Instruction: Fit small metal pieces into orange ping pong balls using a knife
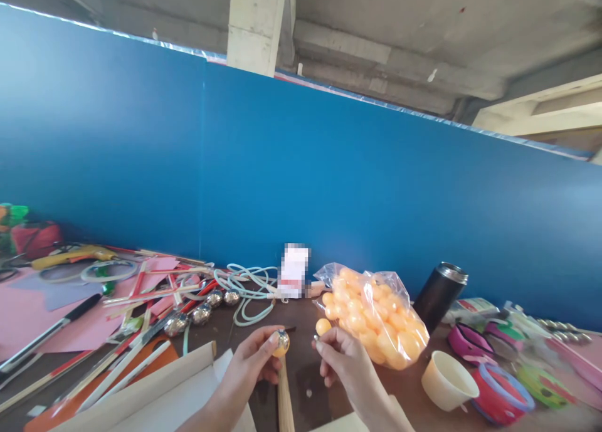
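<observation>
My left hand (254, 358) is closed around a small shiny ball (281, 344), gripped between thumb and fingers; its surface mirrors gold and silver. My right hand (345, 360) is a little to the right, thumb and fingertips pinched together. A tiny silvery bit (316, 337) shows at its fingertips, too small to name. The two hands are apart. Below the ball runs a wooden handle (285, 400), whose upper end is mostly hidden by the ball and my left hand. A loose orange ball (323, 326) lies just beyond my right hand.
Behind my right hand sits a clear bag of orange balls (362, 313). A black bottle (437, 297) and a cream cup (449, 382) stand to the right. Leftward are pale cable coils (249, 281), silver balls (201, 313) and sticks. A blue partition (329, 168) closes the back.
</observation>
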Demonstrator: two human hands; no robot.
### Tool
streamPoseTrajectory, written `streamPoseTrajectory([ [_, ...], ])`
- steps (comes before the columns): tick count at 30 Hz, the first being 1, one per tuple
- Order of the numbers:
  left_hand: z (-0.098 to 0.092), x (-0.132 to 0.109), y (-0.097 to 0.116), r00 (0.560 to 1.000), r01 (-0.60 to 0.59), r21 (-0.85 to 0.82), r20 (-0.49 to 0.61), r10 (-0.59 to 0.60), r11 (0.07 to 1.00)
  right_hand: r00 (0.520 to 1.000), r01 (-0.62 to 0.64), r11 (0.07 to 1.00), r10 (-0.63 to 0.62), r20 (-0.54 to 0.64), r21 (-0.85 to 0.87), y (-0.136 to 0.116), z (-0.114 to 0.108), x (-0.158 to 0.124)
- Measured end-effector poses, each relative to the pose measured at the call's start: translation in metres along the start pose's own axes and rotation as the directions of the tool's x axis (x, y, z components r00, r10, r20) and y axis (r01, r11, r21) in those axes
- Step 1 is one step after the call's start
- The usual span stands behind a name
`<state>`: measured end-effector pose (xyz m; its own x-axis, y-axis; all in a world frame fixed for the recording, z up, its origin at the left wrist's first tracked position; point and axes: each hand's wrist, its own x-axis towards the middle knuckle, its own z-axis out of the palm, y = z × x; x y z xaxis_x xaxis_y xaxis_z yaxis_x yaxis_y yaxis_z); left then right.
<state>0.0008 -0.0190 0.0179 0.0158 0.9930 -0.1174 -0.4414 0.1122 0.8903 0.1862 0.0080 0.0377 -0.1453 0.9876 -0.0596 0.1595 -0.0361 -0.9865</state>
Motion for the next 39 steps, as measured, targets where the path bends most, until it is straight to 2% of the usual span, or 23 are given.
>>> streamPoseTrajectory([
  [3,0.0,0.001,0.0,1.0,0.028,0.002,-0.005,-0.028,1.0,0.999,-0.013,1.0,0.013,0.043,-0.002,-0.002,0.002,-0.003],
  [11,-0.002,0.002,-0.004,0.996,0.054,0.002,0.07,-0.054,0.999,0.978,0.029,0.996,-0.047,0.203,0.09,-0.007,0.027,-0.017],
  [17,-0.003,0.004,-0.007,0.985,0.096,0.044,0.138,-0.101,0.994,0.98,0.108,0.994,-0.112,0.167,0.034,0.004,0.03,-0.015],
  [23,-0.002,0.005,-0.012,0.992,0.054,0.106,0.107,-0.066,0.993,0.98,0.157,0.986,-0.148,0.13,-0.063,0.006,0.034,-0.019],
  [30,-0.004,0.006,-0.015,0.989,0.039,0.104,0.135,-0.053,0.994,0.96,0.268,0.946,-0.245,0.139,-0.181,0.005,0.032,-0.023],
  [39,-0.004,0.002,-0.012,0.985,-0.013,0.198,0.17,-0.022,0.98,0.977,0.17,0.984,-0.16,0.143,-0.059,0.005,0.032,-0.017],
])
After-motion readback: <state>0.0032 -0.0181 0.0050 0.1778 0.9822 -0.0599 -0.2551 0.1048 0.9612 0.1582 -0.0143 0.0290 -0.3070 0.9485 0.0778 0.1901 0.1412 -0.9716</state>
